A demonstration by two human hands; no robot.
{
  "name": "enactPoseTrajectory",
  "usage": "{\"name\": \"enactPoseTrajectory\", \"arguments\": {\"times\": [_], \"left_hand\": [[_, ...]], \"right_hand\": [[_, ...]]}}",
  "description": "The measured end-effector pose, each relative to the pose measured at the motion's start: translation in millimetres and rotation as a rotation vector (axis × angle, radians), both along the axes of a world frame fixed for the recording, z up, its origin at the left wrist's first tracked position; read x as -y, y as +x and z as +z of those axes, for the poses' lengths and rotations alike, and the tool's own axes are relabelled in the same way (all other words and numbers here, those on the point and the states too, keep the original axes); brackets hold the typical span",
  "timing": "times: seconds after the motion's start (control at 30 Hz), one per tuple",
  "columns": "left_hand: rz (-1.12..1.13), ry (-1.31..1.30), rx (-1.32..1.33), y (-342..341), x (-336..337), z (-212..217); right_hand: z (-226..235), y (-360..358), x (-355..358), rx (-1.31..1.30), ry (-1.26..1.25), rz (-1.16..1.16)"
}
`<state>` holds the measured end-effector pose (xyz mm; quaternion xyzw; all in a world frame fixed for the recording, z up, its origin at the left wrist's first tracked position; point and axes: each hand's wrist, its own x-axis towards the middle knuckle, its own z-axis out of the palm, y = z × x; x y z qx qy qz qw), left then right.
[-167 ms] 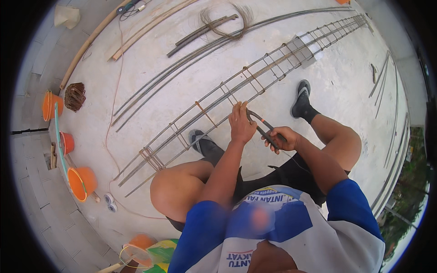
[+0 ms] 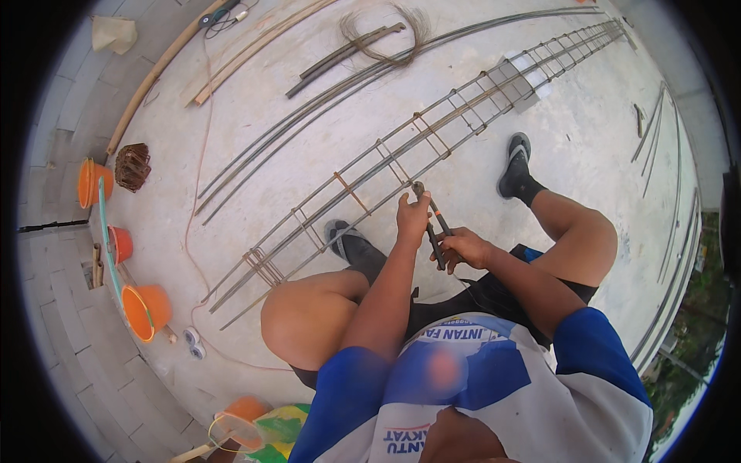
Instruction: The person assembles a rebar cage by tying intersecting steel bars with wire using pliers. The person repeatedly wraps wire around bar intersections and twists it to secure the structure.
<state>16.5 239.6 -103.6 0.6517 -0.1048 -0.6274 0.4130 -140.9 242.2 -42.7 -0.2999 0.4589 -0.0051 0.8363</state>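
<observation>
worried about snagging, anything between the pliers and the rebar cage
Nothing visible. The pliers have their head right by the near bar of the cage; whether they touch, I can't tell. The left hand is just behind the head, the right hand farther back, both clear of the gap.

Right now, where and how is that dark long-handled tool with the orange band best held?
Probably low on its two slim handles, with the right hand coming from the lower right of the picture: the long-handled tool points its head up toward the steel cage, while the handles run back down. The left hand is higher, near the head.
</observation>
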Motion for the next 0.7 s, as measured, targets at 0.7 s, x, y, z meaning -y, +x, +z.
{"name": "enactPoseTrajectory", "arguments": {"times": [0.7], "left_hand": [[-0.344, -0.386, 0.516, -20.4, -8.3, 44.6]], "right_hand": [[10.9, -7.7, 12.6, 0.214, -0.238, -0.492]]}}
